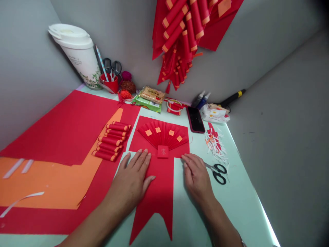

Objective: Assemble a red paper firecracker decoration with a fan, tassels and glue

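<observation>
The red paper banner [162,188] lies flat on the pale green table [240,209], the pleated fan [163,134] on its upper part; it looks light and easily creased, best held by its plain edges, away from the pleats. The left hand [132,176] spreads flat over its left edge, gripping nothing; the right hand [197,174] curls at its right corner, whether pinching I cannot tell. Paper rolls [110,141] lie left of the banner, scissors [213,168] right.

A white lidded cup [77,55] stands at the upper left of the frame, by the grey wall [123,31]. Just right of it, a red cup [112,86] holds a patterned pencil [101,61]. Next come yarn balls [128,86], then a golden packet [153,94] on a green packet [146,104]. Right of centre, a dark-screened phone [196,120] lies near a white packet [215,114].
</observation>
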Demonstrator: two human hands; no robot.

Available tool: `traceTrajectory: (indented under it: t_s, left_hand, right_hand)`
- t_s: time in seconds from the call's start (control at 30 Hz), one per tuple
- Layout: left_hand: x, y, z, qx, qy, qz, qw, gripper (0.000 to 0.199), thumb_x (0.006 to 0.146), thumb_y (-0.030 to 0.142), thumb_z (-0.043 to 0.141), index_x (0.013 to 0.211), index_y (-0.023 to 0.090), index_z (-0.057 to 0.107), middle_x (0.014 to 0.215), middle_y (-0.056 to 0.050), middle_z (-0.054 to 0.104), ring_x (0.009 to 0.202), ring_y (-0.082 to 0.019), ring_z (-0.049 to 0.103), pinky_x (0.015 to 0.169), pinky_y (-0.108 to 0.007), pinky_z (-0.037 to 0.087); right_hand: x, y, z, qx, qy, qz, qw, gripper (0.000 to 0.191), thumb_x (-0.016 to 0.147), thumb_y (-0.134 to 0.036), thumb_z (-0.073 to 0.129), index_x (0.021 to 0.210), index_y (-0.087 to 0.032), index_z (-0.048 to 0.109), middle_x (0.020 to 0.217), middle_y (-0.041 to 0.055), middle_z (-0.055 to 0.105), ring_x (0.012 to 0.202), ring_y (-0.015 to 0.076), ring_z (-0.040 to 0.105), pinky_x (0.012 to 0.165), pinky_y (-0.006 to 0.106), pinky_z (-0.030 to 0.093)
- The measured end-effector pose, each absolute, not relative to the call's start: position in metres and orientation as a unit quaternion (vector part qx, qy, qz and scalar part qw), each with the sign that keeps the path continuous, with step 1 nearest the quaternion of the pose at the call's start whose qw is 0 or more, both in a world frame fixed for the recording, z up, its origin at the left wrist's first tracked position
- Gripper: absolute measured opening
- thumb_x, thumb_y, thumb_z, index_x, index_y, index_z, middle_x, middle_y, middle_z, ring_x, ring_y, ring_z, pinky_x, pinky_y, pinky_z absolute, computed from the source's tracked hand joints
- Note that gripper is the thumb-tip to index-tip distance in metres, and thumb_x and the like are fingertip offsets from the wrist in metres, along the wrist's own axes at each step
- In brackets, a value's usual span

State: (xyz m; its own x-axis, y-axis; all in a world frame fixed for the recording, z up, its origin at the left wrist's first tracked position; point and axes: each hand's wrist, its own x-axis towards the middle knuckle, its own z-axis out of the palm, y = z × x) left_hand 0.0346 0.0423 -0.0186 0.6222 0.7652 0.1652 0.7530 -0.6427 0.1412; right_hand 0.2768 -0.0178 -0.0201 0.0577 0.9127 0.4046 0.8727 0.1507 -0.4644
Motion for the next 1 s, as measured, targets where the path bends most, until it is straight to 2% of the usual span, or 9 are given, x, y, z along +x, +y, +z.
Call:
traceTrajectory:
  t_s: [0.13, 0.33, 0.53, 0.67, 0.87, 1.0]
  left_hand:
    - [0.034, 0.042, -0.020, 0.898, 0.423, 0.112, 0.037, 0.054, 0.097, 0.038, 0.049, 0.145, 0.012, 0.048, 0.149, -0.015, 0.053, 0.141, -0.031, 0.044, 0.116, -0.053, 0.030]
    - [0.034, 0.038, -0.010, 0.893, 0.433, 0.119, 0.026, 0.051, 0.100, 0.034, 0.042, 0.143, 0.007, 0.049, 0.150, -0.018, 0.051, 0.140, -0.034, 0.045, 0.111, -0.054, 0.039]
    - [0.027, 0.022, 0.013, 0.893, 0.428, 0.132, -0.039, 0.046, 0.098, 0.029, 0.041, 0.132, 0.004, 0.058, 0.139, -0.021, 0.061, 0.128, -0.036, 0.058, 0.101, -0.054, 0.051]
    - [0.013, 0.009, 0.017, 0.899, 0.409, 0.154, -0.040, 0.040, 0.098, 0.028, 0.040, 0.122, 0.008, 0.064, 0.128, -0.019, 0.069, 0.116, -0.034, 0.067, 0.091, -0.051, 0.058]
    - [-0.001, -0.006, 0.007, 0.881, 0.416, 0.223, 0.022, 0.027, 0.098, 0.026, 0.046, 0.117, 0.017, 0.064, 0.119, -0.011, 0.075, 0.111, -0.028, 0.069, 0.093, -0.046, 0.056]
    - [0.002, -0.008, 0.007, 0.860, 0.398, 0.307, 0.089, 0.015, 0.098, 0.022, 0.050, 0.102, 0.019, 0.064, 0.102, -0.007, 0.075, 0.099, -0.021, 0.070, 0.091, -0.038, 0.053]
  right_hand:
    - [0.276, -0.018, -0.017, -0.652, -0.683, 0.031, 0.328, 0.034, 0.097, -0.014, 0.043, 0.121, -0.017, 0.066, 0.116, 0.0135, 0.068, 0.113, 0.0270, 0.059, 0.098, 0.050, 0.052]
    - [0.273, -0.019, -0.012, -0.641, -0.689, 0.018, 0.337, 0.030, 0.098, -0.013, 0.045, 0.119, -0.016, 0.066, 0.113, 0.0133, 0.068, 0.110, 0.0262, 0.059, 0.096, 0.047, 0.052]
    - [0.269, -0.019, -0.007, -0.616, -0.704, 0.007, 0.354, 0.028, 0.097, -0.009, 0.047, 0.116, -0.016, 0.066, 0.109, 0.0124, 0.070, 0.107, 0.0253, 0.061, 0.095, 0.046, 0.052]
    - [0.267, -0.021, -0.004, -0.614, -0.704, 0.006, 0.358, 0.027, 0.096, -0.009, 0.048, 0.114, -0.016, 0.066, 0.108, 0.0123, 0.070, 0.106, 0.0252, 0.062, 0.095, 0.047, 0.052]
    - [0.261, -0.023, -0.003, -0.593, -0.719, 0.004, 0.363, 0.028, 0.096, -0.007, 0.048, 0.115, -0.017, 0.066, 0.108, 0.0114, 0.071, 0.106, 0.0249, 0.062, 0.095, 0.046, 0.053]
    - [0.259, -0.023, -0.003, -0.582, -0.722, 0.001, 0.374, 0.028, 0.095, -0.006, 0.049, 0.114, -0.017, 0.066, 0.106, 0.0112, 0.071, 0.105, 0.0247, 0.063, 0.094, 0.046, 0.053]
